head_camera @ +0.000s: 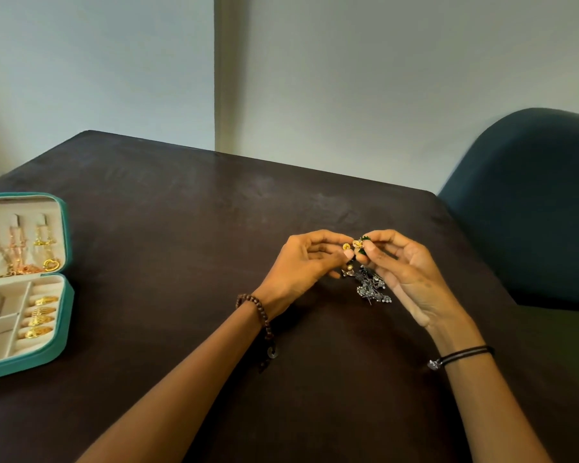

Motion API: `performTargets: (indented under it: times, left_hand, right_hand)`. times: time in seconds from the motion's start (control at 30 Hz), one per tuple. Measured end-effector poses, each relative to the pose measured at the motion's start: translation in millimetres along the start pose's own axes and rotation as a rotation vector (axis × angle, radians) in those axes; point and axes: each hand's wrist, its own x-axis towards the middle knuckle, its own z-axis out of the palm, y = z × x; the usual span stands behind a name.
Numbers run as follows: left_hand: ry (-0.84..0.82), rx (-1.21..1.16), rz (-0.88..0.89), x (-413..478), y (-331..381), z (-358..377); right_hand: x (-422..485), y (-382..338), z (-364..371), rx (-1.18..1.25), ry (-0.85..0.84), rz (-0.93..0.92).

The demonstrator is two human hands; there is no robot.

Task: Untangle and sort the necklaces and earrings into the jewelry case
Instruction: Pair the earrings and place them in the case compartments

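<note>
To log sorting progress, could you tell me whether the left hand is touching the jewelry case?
Apart. The head view shows bare table between the left hand and the jewelry case.

Left hand (301, 264) and right hand (406, 274) held close together, each in a pinch.

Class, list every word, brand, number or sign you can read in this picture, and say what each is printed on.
None: no readable text anywhere.
Teal jewelry case: no lettering visible.
Gold piece pinched by the left hand and gold and green piece pinched by the right hand: too small to show any marking.
Beaded bracelet, black wristband, table, chair: plain.
</note>
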Motion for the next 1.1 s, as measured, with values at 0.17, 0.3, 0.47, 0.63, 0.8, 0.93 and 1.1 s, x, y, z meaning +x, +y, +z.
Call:
performTargets:
  times: [0.17, 0.3, 0.47, 0.63, 0.8, 0.93, 1.1]
  left_hand:
    - [0.031, -0.021, 0.015, 2, -1, -3]
    - [0.076, 0.005, 0.010, 2, -2, -4]
    - [0.125, 0.019, -0.005, 3, -3, -7]
    - [0.159, 0.018, 0.024, 2, -3, -9]
    - [0.169, 0.034, 0.034, 1, -2, -10]
    - [0.198, 0.033, 0.038, 1, 0, -10]
    - [0.285, 0.041, 0.043, 2, -1, -14]
  right_hand:
    - [3, 5, 4, -0.061, 0.029, -0.059]
    - [2, 7, 11, -0.143, 0.019, -0.086]
    - [1, 9, 17, -0.156, 0.026, -0.074]
    - [-2, 9, 21, -0.244, 0.040, -0.093]
    - [-3, 11, 26, -0.286, 0.034, -0.110]
    - [-2, 13, 28, -0.314, 0.058, -0.135]
    - [0, 16, 25, -0.325, 0.069, -0.151]
